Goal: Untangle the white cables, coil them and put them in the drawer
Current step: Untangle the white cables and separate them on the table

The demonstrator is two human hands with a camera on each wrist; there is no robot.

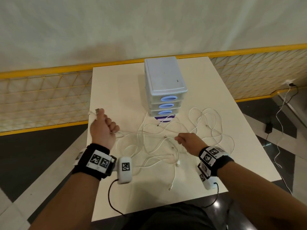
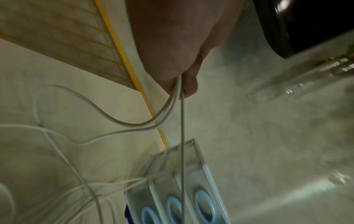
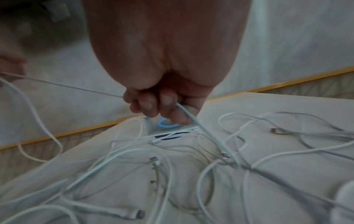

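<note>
White cables [image 1: 167, 143] in loose tangle on desk [image 1: 116, 90], in front of closed drawers [image 1: 166, 103]. Left hand [image 1: 103, 128] fisted round one cable near plug end; right hand [image 1: 189, 141] pinching same strand w/ fingertips [image 3: 168, 106]. Prob. light, limp, slick; best taken near plugs, fed thru loops.

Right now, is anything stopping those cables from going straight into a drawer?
Yes. All three drawers are shut, and the cables lie tangled on the table; both hands hold one stretched strand.
</note>
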